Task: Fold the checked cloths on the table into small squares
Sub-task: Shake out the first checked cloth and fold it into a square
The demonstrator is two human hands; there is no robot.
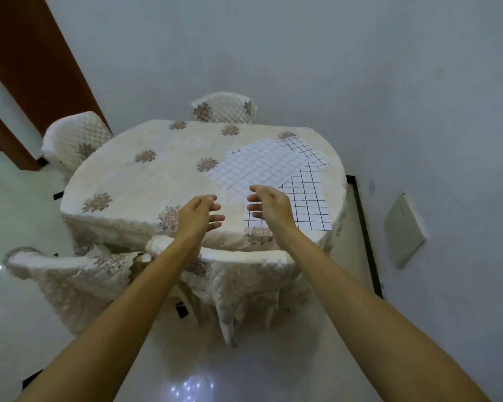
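Several white cloths with dark check lines lie overlapping on the right half of the round table [122,181]. The top cloth [259,166] shows faint lines and lies spread flat. A boldly checked cloth [308,204] pokes out beneath it at the near right edge, and another [296,145] shows at the far side. My left hand [199,214] and my right hand [269,204] hover above the table's near edge, facing each other, fingers loosely curled and holding nothing. The right hand is over the near corner of the cloths.
The table wears a cream floral cover. Quilted chairs stand around it: one at the near side [244,274], one near left [70,271], one far left [73,140], one at the back [224,107]. A wall runs close on the right.
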